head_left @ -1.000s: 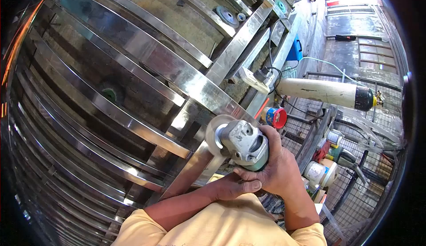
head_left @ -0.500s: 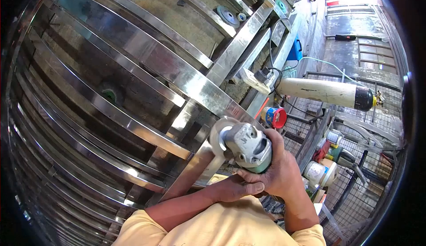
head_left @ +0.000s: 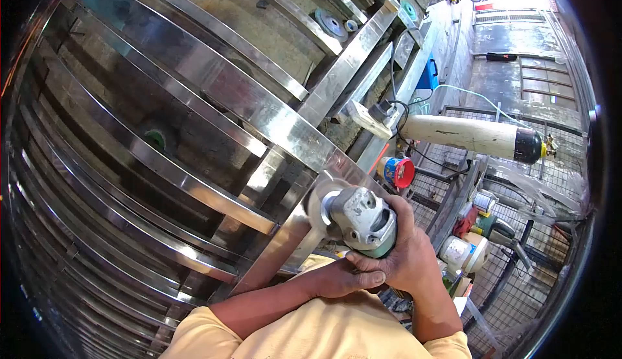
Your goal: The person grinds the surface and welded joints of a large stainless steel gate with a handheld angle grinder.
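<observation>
An angle grinder (head_left: pixel 364 215) with a grey metal head and a greenish body is held in both hands. My right hand (head_left: pixel 416 253) wraps round its body from the right. Against its lower end is my left hand (head_left: pixel 341 277), closed below the head with the thumb showing and the other fingers mostly hidden. The grinder's disc (head_left: pixel 322 205) is blurred and lies against or just over the shiny metal frame (head_left: pixel 283 124), near a joint of its bars; exact contact cannot be made out.
Curved metal bars (head_left: pixel 194 190) fill the left side. A power strip (head_left: pixel 370 119), a red-rimmed bucket (head_left: pixel 404 173), a gas cylinder (head_left: pixel 463 133) and a white container (head_left: pixel 457 254) are to the right. Loose discs (head_left: pixel 330 24) lie at the top.
Orange streaks like sparks now show at the far left edge. The view has shifted slightly, while both hands keep their hold on the grinder.
</observation>
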The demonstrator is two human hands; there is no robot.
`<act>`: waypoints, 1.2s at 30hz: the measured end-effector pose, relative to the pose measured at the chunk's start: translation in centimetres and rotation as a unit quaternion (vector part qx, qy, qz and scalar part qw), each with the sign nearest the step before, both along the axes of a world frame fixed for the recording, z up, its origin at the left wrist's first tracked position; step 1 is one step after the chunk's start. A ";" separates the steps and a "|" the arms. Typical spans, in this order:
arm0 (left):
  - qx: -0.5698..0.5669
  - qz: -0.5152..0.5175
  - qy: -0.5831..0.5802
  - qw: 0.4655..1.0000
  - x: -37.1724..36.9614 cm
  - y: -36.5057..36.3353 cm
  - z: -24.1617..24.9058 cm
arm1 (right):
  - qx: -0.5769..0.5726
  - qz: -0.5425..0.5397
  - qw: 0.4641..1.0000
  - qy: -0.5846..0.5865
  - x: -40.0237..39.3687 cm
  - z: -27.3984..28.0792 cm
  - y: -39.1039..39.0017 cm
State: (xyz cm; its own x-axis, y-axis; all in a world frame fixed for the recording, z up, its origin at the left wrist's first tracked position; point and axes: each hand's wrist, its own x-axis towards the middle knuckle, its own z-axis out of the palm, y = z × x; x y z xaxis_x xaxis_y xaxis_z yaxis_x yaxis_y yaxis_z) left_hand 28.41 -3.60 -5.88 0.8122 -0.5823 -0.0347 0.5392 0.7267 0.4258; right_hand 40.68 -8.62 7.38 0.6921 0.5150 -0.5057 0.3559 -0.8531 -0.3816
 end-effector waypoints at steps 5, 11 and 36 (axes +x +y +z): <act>0.027 0.038 0.004 0.999 0.1 1.1 -0.2 | -0.026 0.007 1.000 0.010 0.7 0.1 1.2; 0.011 -0.004 -0.003 1.000 0.2 0.9 0.2 | -0.009 0.001 1.000 0.008 0.0 0.0 0.0; 0.066 -0.061 -0.008 0.996 0.3 0.4 0.5 | -0.031 0.007 0.998 0.045 0.4 -0.1 -1.9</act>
State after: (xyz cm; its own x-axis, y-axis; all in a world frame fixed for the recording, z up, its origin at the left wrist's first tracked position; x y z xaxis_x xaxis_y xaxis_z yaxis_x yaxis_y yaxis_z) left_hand 28.72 -3.23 -5.42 0.7362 -0.6687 -0.1043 0.6126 0.5930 0.5225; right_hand 41.04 -10.50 7.27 0.6347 0.4909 -0.5968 0.3347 -0.8707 -0.3603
